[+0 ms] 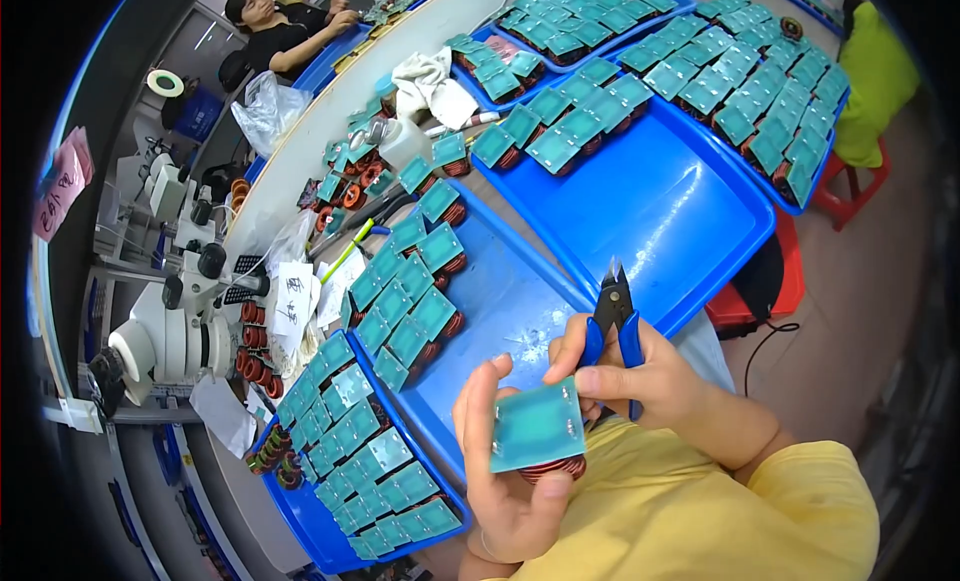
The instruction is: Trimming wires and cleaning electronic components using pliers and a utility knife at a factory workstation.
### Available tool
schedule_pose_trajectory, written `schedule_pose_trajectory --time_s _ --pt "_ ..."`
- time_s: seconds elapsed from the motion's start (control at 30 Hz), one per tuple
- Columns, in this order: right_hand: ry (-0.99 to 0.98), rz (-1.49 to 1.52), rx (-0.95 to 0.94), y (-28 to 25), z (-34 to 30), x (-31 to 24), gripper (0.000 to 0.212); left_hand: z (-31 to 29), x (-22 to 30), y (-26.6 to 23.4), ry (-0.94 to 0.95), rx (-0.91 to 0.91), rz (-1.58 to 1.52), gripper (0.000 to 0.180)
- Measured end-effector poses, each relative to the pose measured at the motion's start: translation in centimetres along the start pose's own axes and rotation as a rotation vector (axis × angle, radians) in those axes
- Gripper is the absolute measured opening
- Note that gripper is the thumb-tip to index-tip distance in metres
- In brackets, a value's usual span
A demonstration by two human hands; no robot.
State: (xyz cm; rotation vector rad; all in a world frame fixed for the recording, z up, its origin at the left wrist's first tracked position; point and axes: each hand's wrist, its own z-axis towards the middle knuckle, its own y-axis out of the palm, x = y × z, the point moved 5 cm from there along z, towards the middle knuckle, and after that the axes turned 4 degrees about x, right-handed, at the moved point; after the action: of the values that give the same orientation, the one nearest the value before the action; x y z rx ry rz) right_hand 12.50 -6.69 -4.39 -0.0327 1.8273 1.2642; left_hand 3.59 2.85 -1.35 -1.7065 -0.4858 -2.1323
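Observation:
In my left hand (510, 511) is a toroidal coil (555, 470) of copper-coloured wire, topped by a square green circuit board (538, 428). Small shiny solder points line two of the board's sides. My right hand (650, 366) grips blue-handled flush cutters (613, 306), their dark jaws pointing up and away from the board. The right thumb lies near the board's upper right corner; whether it touches is hard to tell. Beyond both hands lies a blue tray (500, 311) with rows of similar board-topped coils (405, 306) along its left side.
More blue trays hold coils with boards: one at lower left (455, 531), several at upper right. A blue tray (690, 211) has coils at its far end. A white bottle (403, 141), rags (435, 86) and loose coils lie along the bench. A microscope (165, 331) stands left. Another person (290, 31) sits across.

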Motion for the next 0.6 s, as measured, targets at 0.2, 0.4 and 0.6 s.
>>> schedule_pose_trajectory --time_s 0.2,0.4,0.6 --pt "-0.020 0.093 -0.039 0.0 0.0 0.1 0.019 0.2 0.6 0.1 0.171 -0.123 0.062 0.103" --pt "-0.103 0.018 -0.148 0.0 -0.1 -0.5 0.019 -0.6 0.8 0.3 0.187 0.016 0.160 0.122" --pt "-0.144 -0.038 -0.187 0.2 -0.4 -2.0 0.017 -0.6 0.6 0.4 0.175 0.074 0.155 0.121"
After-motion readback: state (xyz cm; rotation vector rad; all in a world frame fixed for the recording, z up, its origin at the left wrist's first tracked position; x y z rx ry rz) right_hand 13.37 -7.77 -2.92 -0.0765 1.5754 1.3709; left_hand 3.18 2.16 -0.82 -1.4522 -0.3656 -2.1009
